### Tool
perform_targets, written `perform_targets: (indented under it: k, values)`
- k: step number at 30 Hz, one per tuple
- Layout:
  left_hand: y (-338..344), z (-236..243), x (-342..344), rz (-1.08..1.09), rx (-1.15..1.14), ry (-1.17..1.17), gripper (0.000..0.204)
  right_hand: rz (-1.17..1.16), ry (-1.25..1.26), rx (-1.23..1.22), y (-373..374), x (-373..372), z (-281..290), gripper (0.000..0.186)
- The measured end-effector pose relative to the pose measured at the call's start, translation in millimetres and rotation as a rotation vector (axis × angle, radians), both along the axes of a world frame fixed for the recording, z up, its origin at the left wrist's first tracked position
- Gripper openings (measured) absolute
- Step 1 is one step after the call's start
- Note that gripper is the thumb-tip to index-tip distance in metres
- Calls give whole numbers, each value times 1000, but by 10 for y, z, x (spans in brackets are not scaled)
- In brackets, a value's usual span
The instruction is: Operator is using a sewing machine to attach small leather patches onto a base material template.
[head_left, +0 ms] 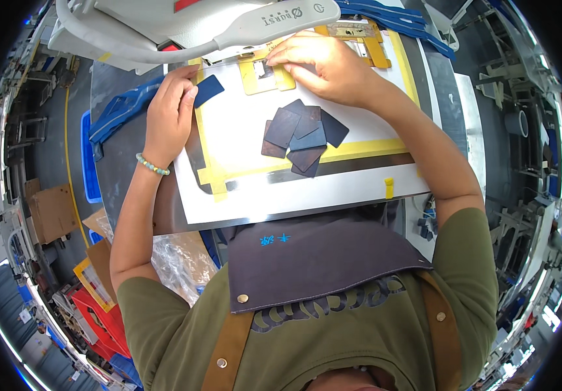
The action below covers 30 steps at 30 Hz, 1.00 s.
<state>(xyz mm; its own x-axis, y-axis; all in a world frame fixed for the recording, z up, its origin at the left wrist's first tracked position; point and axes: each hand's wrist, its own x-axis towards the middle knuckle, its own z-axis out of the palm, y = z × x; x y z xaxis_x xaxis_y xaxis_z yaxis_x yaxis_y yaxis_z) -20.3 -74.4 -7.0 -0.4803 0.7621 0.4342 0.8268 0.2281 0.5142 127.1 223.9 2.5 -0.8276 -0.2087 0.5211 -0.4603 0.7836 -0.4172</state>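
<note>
My left hand (pixel 171 117), with a beaded bracelet at its wrist, is at the left edge of the white board (pixel 229 140). Its thumb and fingers are closed together; what they pinch is hidden. Beside the thumb lies a dark blue rectangular patch (pixel 210 92). Blue fabric strips (pixel 128 107) trail out to the left of this hand. My right hand (pixel 320 65) bends over a yellow template frame (pixel 258 81), its fingertips drawn together at a small opening in it. Whatever they grip is too small to make out. Several dark blue and brownish patches (pixel 307 133) lie overlapping in the middle of the board.
Grey-white machine housing with a long lever arm (pixel 274 25) overhangs the board's far side. More blue fabric strips (pixel 395 18) lie at the far right. Yellow tape (pixel 255 171) borders the board. A blue bin (pixel 89 159) and a cardboard box (pixel 53 212) stand at left.
</note>
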Motion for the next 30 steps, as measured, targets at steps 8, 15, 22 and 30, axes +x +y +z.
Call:
perform_targets:
  k: [8,15,22,30]
  values:
    - [-516,-119,-482,-35,114,-182,6,9,11,220,-35,144,14,29]
    - [-214,166,-60,-6,171,367,17,-109,39,266,51,164,-131,29]
    - [258,217,109,-418,79,661,33,-9,-29,-255,-48,138,-18,37]
    - [521,63,67,-383,-22,722,37,-13,-30,189,-27,113,-142,29]
